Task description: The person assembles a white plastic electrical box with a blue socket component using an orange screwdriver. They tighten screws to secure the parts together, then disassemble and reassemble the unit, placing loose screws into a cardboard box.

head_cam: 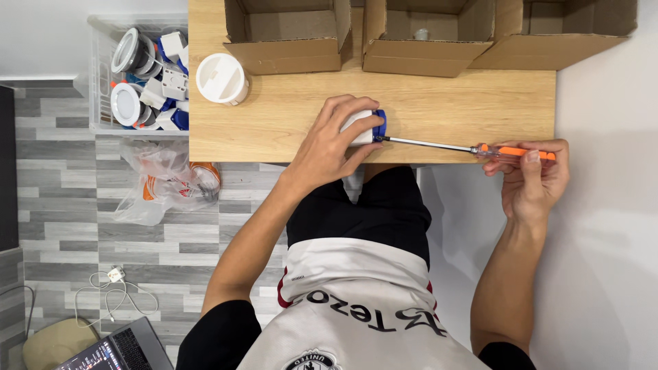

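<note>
The left hand [329, 140] closes its grip over the small white and blue box [370, 127], pinned on the surface [274, 116] just right of the white round lamp [221, 78]. The right hand [531, 178] grips the orange screwdriver [514, 152], tip at the box's edge. Best keep the shaft level and the box firmly pressed, so the tip cannot slip.

left hand [336, 140] grip closed, palm down | right hand [531, 179] grip pinched

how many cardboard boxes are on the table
3, all open along the far edge: left box, middle box, right box, which is partly cut off by the frame.
</note>
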